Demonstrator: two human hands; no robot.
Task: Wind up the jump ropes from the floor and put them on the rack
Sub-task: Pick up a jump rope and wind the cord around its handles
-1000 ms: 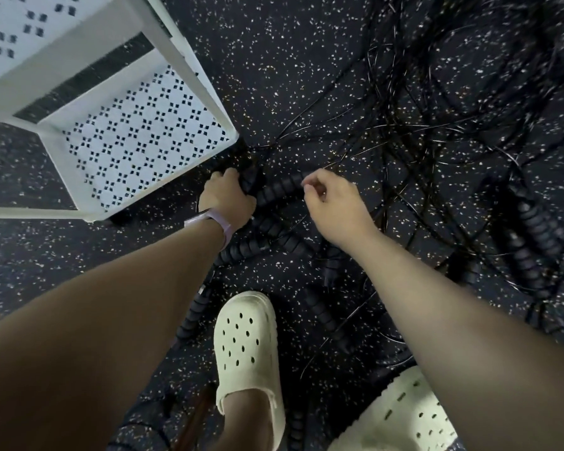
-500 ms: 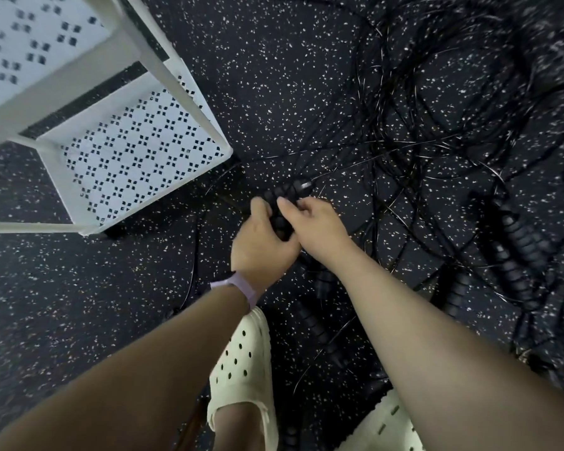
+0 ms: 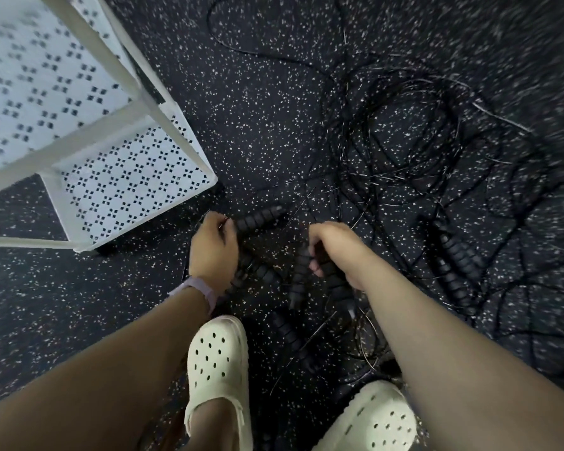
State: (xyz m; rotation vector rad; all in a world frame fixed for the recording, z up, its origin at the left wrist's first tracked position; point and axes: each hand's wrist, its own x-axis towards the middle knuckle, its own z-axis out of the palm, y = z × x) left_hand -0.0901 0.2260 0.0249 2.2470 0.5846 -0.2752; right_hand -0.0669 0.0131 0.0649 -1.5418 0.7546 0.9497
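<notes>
so left hand (image 3: 213, 252) is curled round one ribbed black handle (image 3: 258, 218), right hand (image 3: 334, 247) grips two more handles (image 3: 302, 271). ropes (image 3: 414, 138) lie tangled on the speckled floor (image 3: 258, 102), right of the white rack (image 3: 134, 177).

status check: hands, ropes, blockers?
Left hand and right hand each grip black ribbed jump-rope handles. White perforated metal rack bare. Tangled black cords on floor.
</notes>
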